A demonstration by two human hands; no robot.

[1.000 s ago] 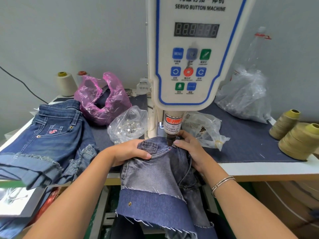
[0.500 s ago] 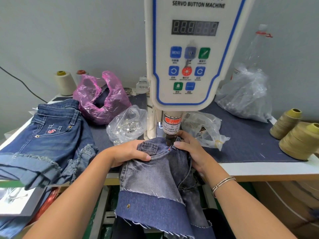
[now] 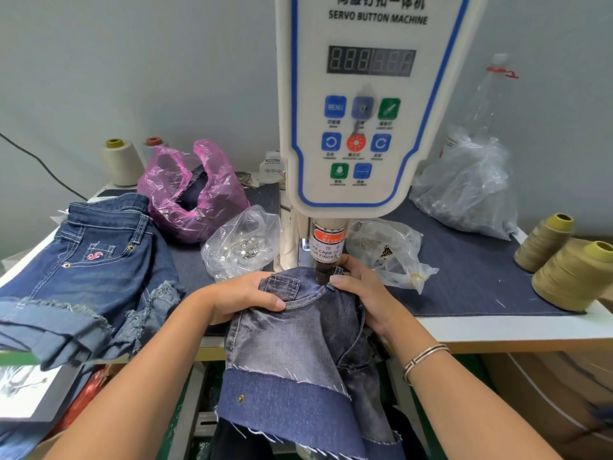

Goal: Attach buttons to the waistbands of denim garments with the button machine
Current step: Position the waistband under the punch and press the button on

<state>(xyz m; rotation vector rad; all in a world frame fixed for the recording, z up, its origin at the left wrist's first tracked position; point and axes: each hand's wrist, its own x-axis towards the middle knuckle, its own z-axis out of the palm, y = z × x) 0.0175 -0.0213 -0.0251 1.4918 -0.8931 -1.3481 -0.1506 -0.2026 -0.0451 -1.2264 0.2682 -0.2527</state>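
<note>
Denim shorts (image 3: pixel 292 330) | waistband pinched between both hands' fingers (image 3: pixel 341 281)

- Shorts (image 3: pixel 298 330): faded grey-blue denim, matt, frayed raw hem on the darker cuff.
- Stacked shorts (image 3: pixel 83 273): dark blue denim, small metal rivets, ragged edges.
- Button machine (image 3: pixel 368 104): smooth white plastic housing, slight sheen.
- Pink bag (image 3: pixel 189 190): thin, glossy, crinkled plastic.
- Clear bags (image 3: pixel 467 190): shiny film.
- Thread cones (image 3: pixel 574 277): matt olive yarn.
- Bracelet (image 3: pixel 424 358): polished metal.
- Table cover (image 3: pixel 464 267): matt blue cloth.
</note>
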